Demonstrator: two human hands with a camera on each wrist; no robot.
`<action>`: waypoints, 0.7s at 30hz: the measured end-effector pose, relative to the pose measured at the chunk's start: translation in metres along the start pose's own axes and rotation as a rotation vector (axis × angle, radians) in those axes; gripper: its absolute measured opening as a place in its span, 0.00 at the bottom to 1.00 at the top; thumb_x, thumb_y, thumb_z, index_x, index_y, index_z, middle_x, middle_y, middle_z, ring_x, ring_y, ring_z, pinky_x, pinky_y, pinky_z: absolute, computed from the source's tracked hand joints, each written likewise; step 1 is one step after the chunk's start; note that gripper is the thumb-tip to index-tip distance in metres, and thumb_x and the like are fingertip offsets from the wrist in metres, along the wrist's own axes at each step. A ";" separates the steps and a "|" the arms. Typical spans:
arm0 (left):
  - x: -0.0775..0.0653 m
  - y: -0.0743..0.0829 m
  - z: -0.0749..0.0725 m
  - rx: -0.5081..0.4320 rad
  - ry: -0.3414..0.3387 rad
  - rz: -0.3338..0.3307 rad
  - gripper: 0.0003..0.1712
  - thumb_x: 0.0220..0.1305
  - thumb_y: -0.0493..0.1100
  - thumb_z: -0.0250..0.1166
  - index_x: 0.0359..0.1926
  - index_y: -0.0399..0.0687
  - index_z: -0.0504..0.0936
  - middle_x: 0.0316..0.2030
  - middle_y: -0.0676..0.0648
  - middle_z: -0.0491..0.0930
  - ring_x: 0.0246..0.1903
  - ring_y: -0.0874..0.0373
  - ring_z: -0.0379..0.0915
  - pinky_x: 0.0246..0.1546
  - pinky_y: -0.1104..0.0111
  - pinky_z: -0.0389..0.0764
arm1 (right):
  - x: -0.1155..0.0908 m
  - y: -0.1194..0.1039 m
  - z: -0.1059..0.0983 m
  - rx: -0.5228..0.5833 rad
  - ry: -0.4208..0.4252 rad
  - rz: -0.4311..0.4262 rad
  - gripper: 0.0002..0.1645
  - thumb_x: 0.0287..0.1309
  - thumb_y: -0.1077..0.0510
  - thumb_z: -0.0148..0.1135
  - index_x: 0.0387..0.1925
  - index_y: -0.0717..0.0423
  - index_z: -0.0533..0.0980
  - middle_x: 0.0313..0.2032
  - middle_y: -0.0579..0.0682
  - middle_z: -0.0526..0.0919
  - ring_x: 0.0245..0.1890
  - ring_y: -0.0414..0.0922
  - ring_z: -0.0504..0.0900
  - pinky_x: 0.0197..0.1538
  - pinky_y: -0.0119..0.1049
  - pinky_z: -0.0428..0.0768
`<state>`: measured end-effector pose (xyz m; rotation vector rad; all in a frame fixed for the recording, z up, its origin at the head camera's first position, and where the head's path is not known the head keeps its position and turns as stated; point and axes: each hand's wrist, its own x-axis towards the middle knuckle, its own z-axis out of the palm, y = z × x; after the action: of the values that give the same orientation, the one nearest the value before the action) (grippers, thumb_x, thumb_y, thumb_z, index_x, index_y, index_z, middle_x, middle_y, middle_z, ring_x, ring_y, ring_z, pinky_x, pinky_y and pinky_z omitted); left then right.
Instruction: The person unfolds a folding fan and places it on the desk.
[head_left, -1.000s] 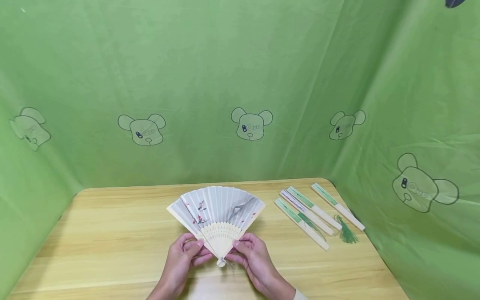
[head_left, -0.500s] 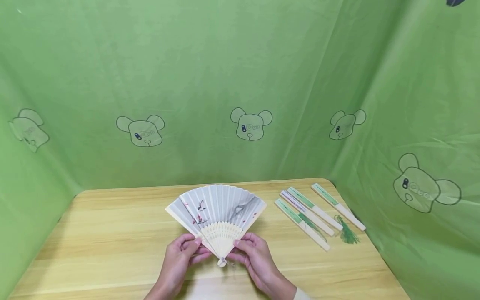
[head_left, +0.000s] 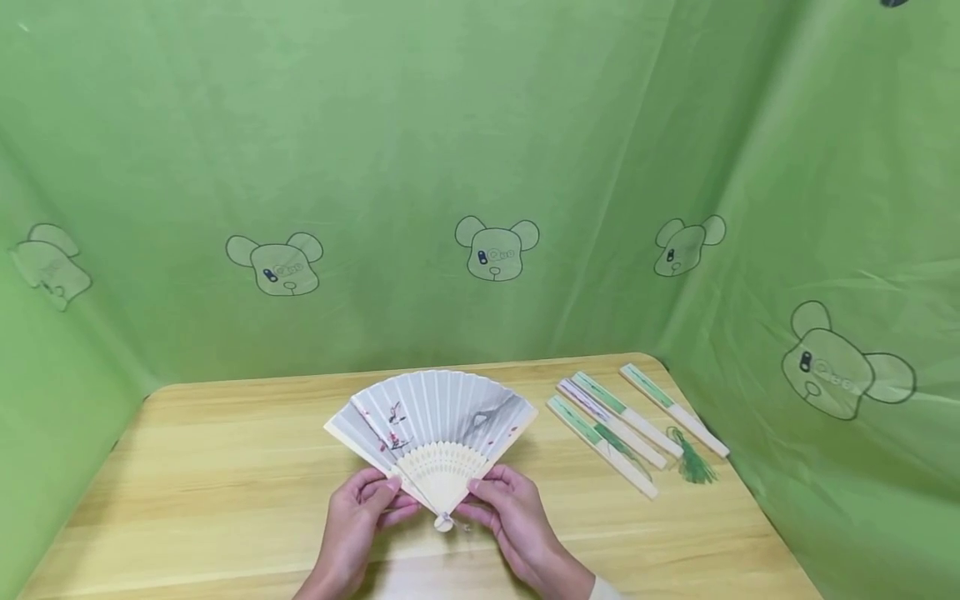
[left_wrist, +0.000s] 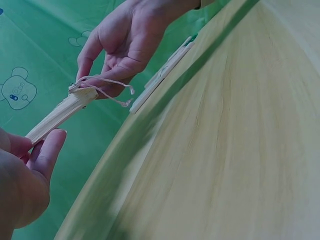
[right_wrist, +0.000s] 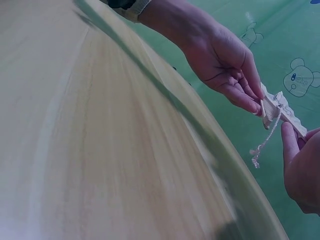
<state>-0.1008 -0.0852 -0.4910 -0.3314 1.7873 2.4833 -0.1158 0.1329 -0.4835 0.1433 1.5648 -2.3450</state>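
Observation:
A folding fan (head_left: 442, 417) is spread wide between my two hands in the head view, its pale grey leaf printed with a bird, red blossoms and a grey hill. Its left outer rib is pinched by my left hand (head_left: 356, 521), thumb in front and fingers behind. On the other side my right hand (head_left: 510, 517) pinches the right outer rib the same way. The pivot end points toward me, and a thin cord (left_wrist: 112, 90) hangs from it in the left wrist view. Both wrist views show the fan edge-on, held above the table.
Several folded fans (head_left: 603, 446) with green or purplish leaves lie slanted at the right of the wooden table (head_left: 225, 492). A green tassel (head_left: 696, 462) lies beside the rightmost folded fan (head_left: 675, 408). Green cloth walls (head_left: 390, 150) with bear-head prints surround the table's back and sides.
The fan has spread slightly wider, its left edge moving left and its right edge a little right. Both hands keep their pinch on the outer ribs. The head view has shifted slightly.

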 end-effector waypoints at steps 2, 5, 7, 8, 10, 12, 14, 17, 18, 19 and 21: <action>-0.001 -0.001 0.001 -0.002 0.000 0.000 0.16 0.71 0.31 0.61 0.54 0.25 0.72 0.38 0.41 0.88 0.37 0.51 0.89 0.46 0.59 0.95 | -0.002 0.000 -0.002 0.003 0.008 -0.003 0.22 0.63 0.68 0.62 0.55 0.74 0.67 0.41 0.54 0.86 0.42 0.46 0.89 0.54 0.36 0.93; -0.003 -0.001 0.001 0.002 -0.004 0.002 0.16 0.71 0.32 0.60 0.55 0.26 0.72 0.38 0.41 0.89 0.37 0.51 0.89 0.47 0.58 0.95 | -0.003 0.000 -0.004 0.006 0.009 -0.011 0.23 0.64 0.68 0.62 0.56 0.75 0.67 0.41 0.54 0.86 0.41 0.46 0.90 0.53 0.36 0.93; -0.003 -0.002 0.000 0.005 -0.007 0.003 0.16 0.72 0.32 0.60 0.56 0.28 0.71 0.38 0.41 0.89 0.37 0.51 0.90 0.47 0.58 0.94 | -0.003 0.000 -0.004 0.007 0.006 -0.017 0.25 0.64 0.68 0.62 0.58 0.77 0.66 0.41 0.54 0.86 0.42 0.45 0.89 0.54 0.35 0.93; -0.004 -0.002 -0.001 0.007 -0.008 0.003 0.17 0.72 0.32 0.59 0.57 0.29 0.70 0.38 0.41 0.89 0.37 0.50 0.90 0.47 0.58 0.94 | -0.003 0.001 -0.004 0.008 0.003 -0.018 0.26 0.64 0.68 0.62 0.59 0.77 0.66 0.42 0.55 0.86 0.42 0.46 0.89 0.54 0.36 0.93; -0.004 -0.002 -0.002 0.008 -0.008 0.007 0.18 0.72 0.32 0.59 0.59 0.30 0.69 0.38 0.40 0.89 0.37 0.50 0.90 0.47 0.57 0.94 | -0.003 0.001 -0.003 0.009 -0.002 -0.020 0.27 0.65 0.68 0.61 0.61 0.78 0.64 0.43 0.55 0.86 0.42 0.46 0.89 0.54 0.36 0.92; -0.005 -0.002 -0.003 0.008 -0.008 0.010 0.18 0.73 0.32 0.58 0.59 0.30 0.68 0.39 0.40 0.90 0.38 0.50 0.90 0.48 0.57 0.94 | -0.003 0.001 -0.003 0.009 -0.003 -0.021 0.29 0.65 0.68 0.61 0.63 0.78 0.64 0.44 0.55 0.86 0.43 0.46 0.89 0.55 0.36 0.92; -0.006 -0.001 -0.004 0.014 -0.006 0.010 0.17 0.74 0.34 0.58 0.58 0.30 0.68 0.39 0.39 0.90 0.38 0.50 0.90 0.48 0.57 0.94 | -0.004 0.001 -0.003 0.013 0.004 -0.024 0.30 0.65 0.68 0.61 0.64 0.77 0.63 0.46 0.56 0.86 0.44 0.47 0.89 0.56 0.37 0.92; -0.007 -0.001 -0.005 0.020 0.001 0.009 0.16 0.76 0.38 0.57 0.56 0.31 0.69 0.40 0.39 0.90 0.39 0.50 0.90 0.49 0.58 0.94 | -0.004 0.001 -0.003 0.020 0.023 -0.035 0.29 0.66 0.68 0.60 0.64 0.77 0.63 0.48 0.57 0.85 0.46 0.47 0.89 0.58 0.37 0.91; -0.007 0.000 -0.005 0.022 0.002 0.010 0.16 0.76 0.39 0.58 0.56 0.31 0.69 0.41 0.39 0.90 0.39 0.51 0.90 0.50 0.59 0.94 | -0.004 0.001 -0.003 0.024 0.032 -0.038 0.29 0.66 0.68 0.60 0.63 0.77 0.63 0.48 0.58 0.84 0.46 0.48 0.89 0.58 0.38 0.91; -0.008 0.000 -0.005 0.021 0.003 0.010 0.16 0.77 0.40 0.58 0.56 0.31 0.69 0.41 0.40 0.90 0.39 0.51 0.90 0.50 0.59 0.94 | -0.004 0.001 -0.003 0.028 0.040 -0.041 0.28 0.66 0.68 0.60 0.63 0.77 0.63 0.49 0.58 0.83 0.46 0.48 0.88 0.59 0.38 0.91; -0.008 0.002 -0.006 0.015 0.003 0.015 0.17 0.77 0.41 0.58 0.55 0.30 0.69 0.41 0.41 0.90 0.40 0.52 0.90 0.50 0.60 0.93 | -0.003 0.001 -0.002 0.032 0.051 -0.047 0.28 0.66 0.69 0.59 0.62 0.77 0.64 0.49 0.58 0.82 0.46 0.48 0.88 0.59 0.38 0.91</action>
<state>-0.0925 -0.0907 -0.4895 -0.3229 1.8152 2.4792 -0.1128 0.1356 -0.4842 0.1767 1.5708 -2.4217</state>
